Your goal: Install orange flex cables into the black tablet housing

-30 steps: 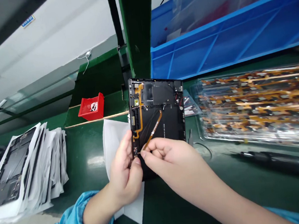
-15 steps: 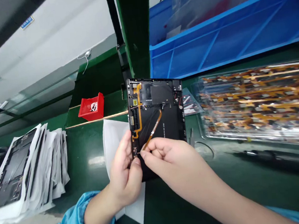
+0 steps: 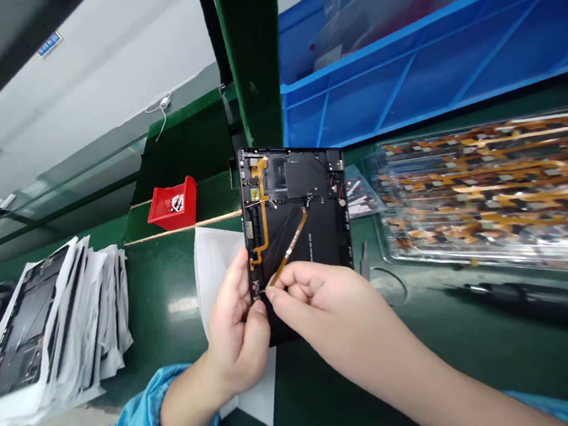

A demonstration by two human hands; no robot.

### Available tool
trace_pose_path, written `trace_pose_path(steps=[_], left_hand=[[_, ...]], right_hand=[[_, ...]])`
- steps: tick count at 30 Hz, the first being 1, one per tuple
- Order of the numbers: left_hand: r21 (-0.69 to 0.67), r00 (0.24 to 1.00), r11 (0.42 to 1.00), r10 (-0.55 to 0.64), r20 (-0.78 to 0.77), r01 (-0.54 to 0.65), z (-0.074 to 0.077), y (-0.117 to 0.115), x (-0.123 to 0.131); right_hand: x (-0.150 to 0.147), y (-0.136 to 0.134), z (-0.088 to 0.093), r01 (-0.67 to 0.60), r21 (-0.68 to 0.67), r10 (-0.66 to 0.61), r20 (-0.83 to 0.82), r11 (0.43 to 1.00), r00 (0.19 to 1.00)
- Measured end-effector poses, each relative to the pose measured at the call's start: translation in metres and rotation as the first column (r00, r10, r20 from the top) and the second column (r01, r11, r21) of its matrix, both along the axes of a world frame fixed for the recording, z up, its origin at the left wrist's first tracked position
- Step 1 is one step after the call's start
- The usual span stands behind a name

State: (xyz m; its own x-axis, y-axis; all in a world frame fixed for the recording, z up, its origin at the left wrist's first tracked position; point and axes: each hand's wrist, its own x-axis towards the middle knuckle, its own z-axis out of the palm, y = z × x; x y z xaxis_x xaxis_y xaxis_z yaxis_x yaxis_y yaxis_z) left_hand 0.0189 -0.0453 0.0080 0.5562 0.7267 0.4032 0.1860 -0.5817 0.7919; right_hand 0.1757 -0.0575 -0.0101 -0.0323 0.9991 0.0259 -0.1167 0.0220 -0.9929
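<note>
Left hand (image 3: 238,331) grip clamped on the tablet chassis (image 3: 316,236), right hand (image 3: 323,309) grip pinched on the orange flex cable (image 3: 291,247) (lower end).

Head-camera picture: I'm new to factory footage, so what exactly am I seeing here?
This camera is worn on a person's head and looks down at their two bare hands; no machine is involved. The left hand grips a flat black tablet-like casing, open to show its insides. The right hand pinches the lower end of a thin orange ribbon cable on it. On the green workbench lie a white paper sheet, a stack of paper-backed black panels, a small red bin and a clear tray of orange ribbon cables. A blue plastic crate stands beyond the tray.
</note>
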Motion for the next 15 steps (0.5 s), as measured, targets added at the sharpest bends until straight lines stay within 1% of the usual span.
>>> trace_pose_path(steps=[9,15], left_hand=[[0.001,1.000,1.000,0.015,0.003,-0.015,-0.0005,-0.0006,-0.0001],[-0.010,1.000,1.000,0.012,0.001,-0.012,-0.0004,-0.0003,-0.0011]], right_hand=[[-0.0002,0.0016,-0.0005,-0.019,-0.018,0.019,0.013,1.000,1.000],[0.0000,0.0012,0.0009,-0.020,-0.006,0.020,0.025,1.000,0.999]])
